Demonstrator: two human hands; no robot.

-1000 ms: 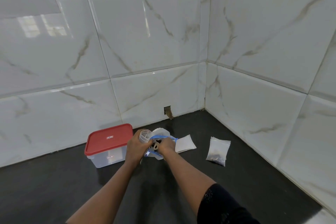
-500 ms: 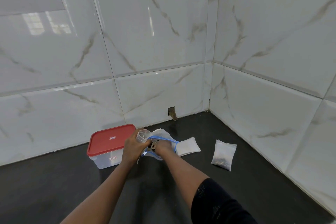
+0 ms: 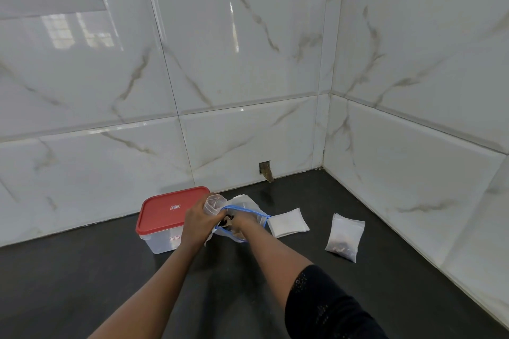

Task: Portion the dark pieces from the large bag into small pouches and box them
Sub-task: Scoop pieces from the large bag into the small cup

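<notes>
The right hand [image 3: 243,219] has pushed a little deeper through the blue-rimmed mouth of the large bag [image 3: 248,205], near the bench's [image 3: 82,283] back edge beside the red-lidded box [image 3: 173,208]. The left hand [image 3: 197,224] keeps its fingers curled round an open small pouch [image 3: 212,205] at the bag's rim. The right fingers are buried among the dark pieces [image 3: 227,222], so whether they grip any cannot be told; likely another portion is being gathered, one filled pouch [image 3: 344,237] already lying toward the right edge.
</notes>
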